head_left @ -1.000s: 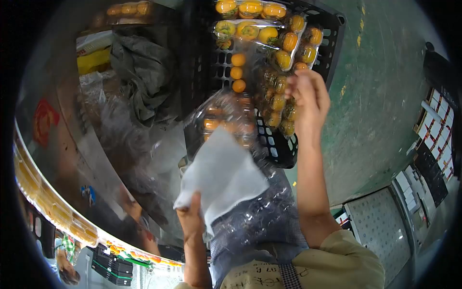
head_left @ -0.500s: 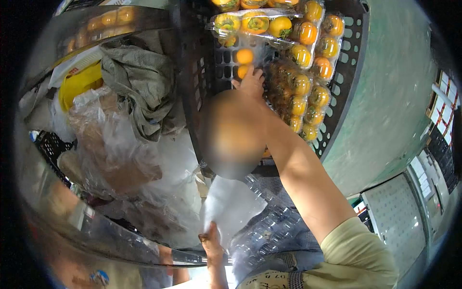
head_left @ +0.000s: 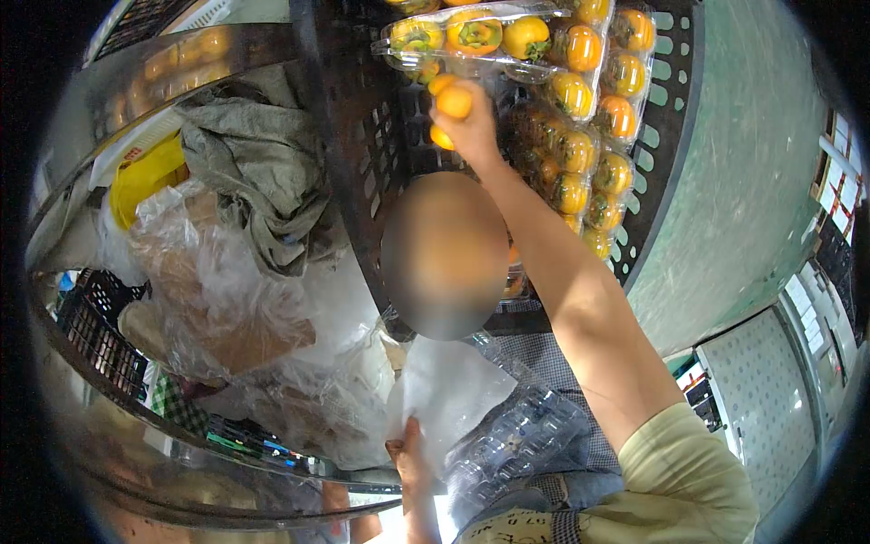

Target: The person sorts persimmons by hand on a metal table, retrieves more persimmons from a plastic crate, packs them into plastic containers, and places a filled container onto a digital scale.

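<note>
My right hand [head_left: 473,131] reaches into a black plastic crate [head_left: 669,154], its fingers closed around an orange persimmon [head_left: 454,102]. Beside that fruit, another loose persimmon [head_left: 442,138] lies low in the crate. Clear plastic packs of persimmons [head_left: 580,95] are stacked along the crate's far and right sides. Near my body, my left hand [head_left: 410,447] grips the edge of a thin white sheet [head_left: 444,390]. Clear plastic fruit trays [head_left: 521,431] lie by my lap, next to the sheet. A blurred oval patch hides part of the crate's near end.
Left of the crate is a heap of crumpled clear plastic [head_left: 217,281], with a grey cloth [head_left: 263,172] and a yellow bag [head_left: 145,181]. A green surface [head_left: 743,172] rises on the right. Another black crate [head_left: 100,317] shows at far left.
My right hand has closed on a persimmon and lifted it slightly; before, its fingers rested at the loose fruit. The left hand still holds the white sheet. The view has shifted slightly.
</note>
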### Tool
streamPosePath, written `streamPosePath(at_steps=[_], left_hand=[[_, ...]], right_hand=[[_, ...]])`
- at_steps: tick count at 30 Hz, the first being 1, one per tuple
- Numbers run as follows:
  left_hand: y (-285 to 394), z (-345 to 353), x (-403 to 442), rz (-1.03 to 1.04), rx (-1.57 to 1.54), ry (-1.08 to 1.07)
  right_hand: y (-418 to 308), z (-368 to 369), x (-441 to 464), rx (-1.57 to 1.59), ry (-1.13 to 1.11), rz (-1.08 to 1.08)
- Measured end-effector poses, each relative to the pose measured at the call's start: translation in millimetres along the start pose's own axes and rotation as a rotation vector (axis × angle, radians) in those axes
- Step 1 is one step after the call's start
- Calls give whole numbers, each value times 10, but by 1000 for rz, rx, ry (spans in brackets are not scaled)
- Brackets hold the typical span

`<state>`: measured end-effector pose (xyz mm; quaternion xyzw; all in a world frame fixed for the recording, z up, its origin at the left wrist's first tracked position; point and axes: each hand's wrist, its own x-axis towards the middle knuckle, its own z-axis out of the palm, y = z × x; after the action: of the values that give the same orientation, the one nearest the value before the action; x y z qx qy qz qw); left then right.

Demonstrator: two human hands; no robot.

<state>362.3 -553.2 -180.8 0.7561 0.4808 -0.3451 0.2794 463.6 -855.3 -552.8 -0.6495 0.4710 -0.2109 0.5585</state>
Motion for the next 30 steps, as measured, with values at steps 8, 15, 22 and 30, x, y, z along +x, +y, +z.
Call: streamPosePath(at_steps=[8, 15, 22, 30], left_hand=[[45, 91, 13, 88, -86, -21], [105, 105, 23, 57, -63, -66], [155, 183, 20, 7, -24, 28], [263, 251, 29, 17, -28, -16]], right_hand=[[-360, 198, 326, 736, 104, 713], [-233, 223, 347, 901, -62, 848], [-273, 90, 298, 957, -309, 945], [-397, 376, 313, 964, -158, 842]])
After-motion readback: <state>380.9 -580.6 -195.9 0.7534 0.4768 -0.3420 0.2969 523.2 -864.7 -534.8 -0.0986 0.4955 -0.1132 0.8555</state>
